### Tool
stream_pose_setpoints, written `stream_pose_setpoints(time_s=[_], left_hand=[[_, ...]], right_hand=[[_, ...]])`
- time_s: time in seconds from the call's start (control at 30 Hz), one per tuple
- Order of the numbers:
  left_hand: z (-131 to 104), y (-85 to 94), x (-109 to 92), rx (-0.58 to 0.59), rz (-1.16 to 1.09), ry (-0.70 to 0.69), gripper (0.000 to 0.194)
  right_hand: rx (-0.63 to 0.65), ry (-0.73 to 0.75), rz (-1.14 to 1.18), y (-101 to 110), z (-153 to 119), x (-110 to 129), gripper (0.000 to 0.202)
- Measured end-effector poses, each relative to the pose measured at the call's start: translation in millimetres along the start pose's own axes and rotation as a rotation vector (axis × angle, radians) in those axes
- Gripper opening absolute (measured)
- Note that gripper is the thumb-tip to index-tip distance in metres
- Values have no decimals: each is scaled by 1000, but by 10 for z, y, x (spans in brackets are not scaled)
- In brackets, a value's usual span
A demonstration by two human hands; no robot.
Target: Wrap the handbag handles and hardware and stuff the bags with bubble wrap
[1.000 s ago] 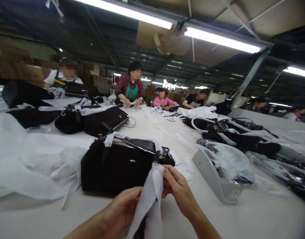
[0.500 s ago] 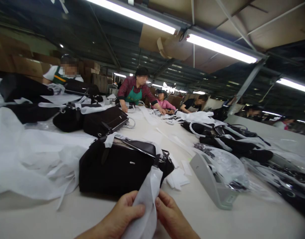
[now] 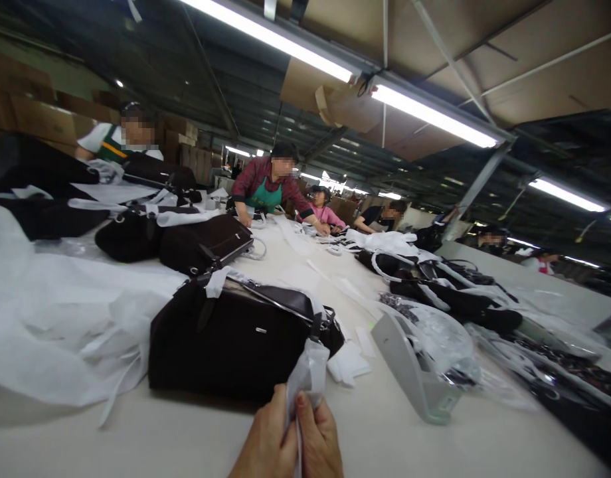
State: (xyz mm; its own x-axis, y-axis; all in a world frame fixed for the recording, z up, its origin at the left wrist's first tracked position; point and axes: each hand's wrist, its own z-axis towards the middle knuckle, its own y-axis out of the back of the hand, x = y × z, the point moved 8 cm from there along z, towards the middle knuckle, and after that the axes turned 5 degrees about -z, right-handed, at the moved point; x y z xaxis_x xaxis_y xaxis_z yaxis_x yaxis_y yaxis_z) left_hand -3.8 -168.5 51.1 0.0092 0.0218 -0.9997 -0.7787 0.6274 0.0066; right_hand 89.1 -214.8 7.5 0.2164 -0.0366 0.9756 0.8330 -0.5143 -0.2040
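Note:
A black handbag (image 3: 206, 345) stands on the pale table before me, its zipper running along the top and a small metal plate on its front. A strip of white wrapping (image 3: 305, 368) hangs from the strap at the bag's right end. My left hand (image 3: 270, 428) pinches this strip from the left. Close against it, my right hand (image 3: 316, 431) grips the same strip, thumb on top. Between the two hands the strip is folded narrow, and its lower end is mostly hidden by my fingers.
White wrapping sheets (image 3: 61, 332) lie to the left. Behind are more black bags (image 3: 200, 242). On the right stand a grey tray (image 3: 410, 372), clear plastic bags (image 3: 439, 325) and piled black bags (image 3: 449, 299). Co-workers (image 3: 265, 186) lean over the table's far end.
My hands have come together and the spread white strip is now folded narrow between them. The camera view has shifted slightly, so the bags sit a little further left.

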Motion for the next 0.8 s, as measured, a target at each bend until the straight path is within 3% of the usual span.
stream_pose_setpoints(time_s=[0.1,0.23,0.3,0.47,0.57,0.7,0.8], left_hand=[[31,-59,12,47,-69,6,22],[6,-107,-14,91,-218,77,22],[-24,-120,-14,94,-260,129,21],[-57,-182,16,144,-410,238,35],[-61,-238,63,224,-424,265,38],[-38,-119,11,121,-175,38,44],[-65,-139,18,141,-110,10,47]], right_hand=[[28,-28,10,50,18,52,50],[280,-105,195,-60,-106,156,63],[376,-111,238,-103,-187,239,59],[467,-87,233,-138,-249,343,56],[432,-65,217,-138,-190,279,63],[221,56,70,-54,-71,215,55],[192,55,57,-65,-58,199,52]])
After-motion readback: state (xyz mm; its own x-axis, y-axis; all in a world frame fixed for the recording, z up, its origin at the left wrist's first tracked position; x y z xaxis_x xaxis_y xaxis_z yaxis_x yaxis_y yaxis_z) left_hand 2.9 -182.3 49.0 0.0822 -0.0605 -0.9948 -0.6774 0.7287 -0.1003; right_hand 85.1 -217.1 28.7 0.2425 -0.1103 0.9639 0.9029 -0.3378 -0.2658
